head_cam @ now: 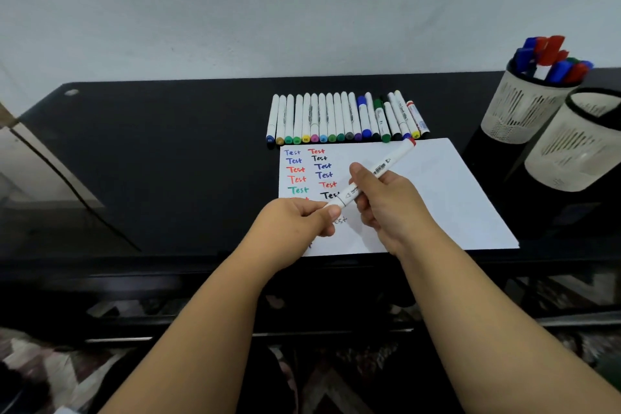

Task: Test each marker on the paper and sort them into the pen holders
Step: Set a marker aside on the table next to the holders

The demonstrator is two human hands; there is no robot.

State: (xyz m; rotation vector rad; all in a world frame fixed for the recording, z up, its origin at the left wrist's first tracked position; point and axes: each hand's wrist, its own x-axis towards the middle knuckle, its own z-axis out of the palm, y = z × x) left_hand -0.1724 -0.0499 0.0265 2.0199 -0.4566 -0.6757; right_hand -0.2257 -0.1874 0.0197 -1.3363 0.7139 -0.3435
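Leftmost, desk (168,161): black and glossy, stood against a pale wall (302,3); carried everything below.
Row of markers (342,118): lay side by side on the desk just beyond the far edge of the paper; mostly white barrels with coloured ends facing the camera, a blue-capped and a green-capped one among them toward the right.
Paper (447,198): white sheet, lay flat on the desk in front of the row; bore two columns of the word "Test" in blue, red, green and black along its left part; right part blank.
Left hand (295,222): hovered over the near left corner of the paper; thumb and fingers pinched together on the near end of the held marker, apparently its cap, though too blurred to be sure.
Held marker (376,175): white barrel with a red far end; slanted up and to the right above the paper, off the sheet; gripped by both hands.
Right hand (386,202): just right of the left hand; fingers curled and clamped round the middle of the barrel, thumb raised along it.
Far pen holder (517,111): white mesh cup at the right end of the desk; held blue, red and green capped markers standing upright.
Near pen holder (571,151): white mesh cup with a dark rim, just in front of and touching the far one; inside not visible.
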